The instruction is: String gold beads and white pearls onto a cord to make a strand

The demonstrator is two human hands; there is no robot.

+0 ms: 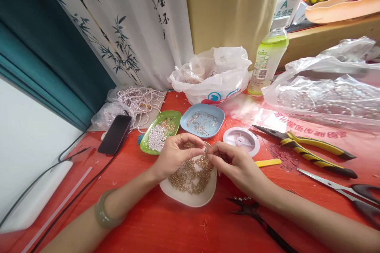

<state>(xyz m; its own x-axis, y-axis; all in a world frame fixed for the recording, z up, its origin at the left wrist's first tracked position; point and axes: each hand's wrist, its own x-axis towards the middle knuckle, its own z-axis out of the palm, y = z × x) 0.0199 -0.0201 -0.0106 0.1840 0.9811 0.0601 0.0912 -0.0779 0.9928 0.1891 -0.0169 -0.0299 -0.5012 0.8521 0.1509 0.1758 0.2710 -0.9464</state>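
Over a white dish [189, 201] of small gold beads [192, 178], both of my hands meet. My left hand [175, 156] is closed, thumb and forefinger pinching a small shiny bead [204, 149]. Its wrist wears a green bangle. My right hand [237, 162] is closed too, its fingertips pressed together right beside that bead; what they hold is too small to make out. Behind the dish lie a green dish [144, 145] with white pearls [156, 138] and small gold pieces, and a blue dish [218, 116] with tiny metal pins.
Right of my hands lie a white spool [252, 142], a yellow stick [268, 163], yellow-black pliers [314, 146], scissors [332, 185] and dark pliers [252, 210]. A phone [115, 134] and pearl strands [139, 101] lie left. Plastic bags [210, 75] and a bottle [267, 61] stand behind.
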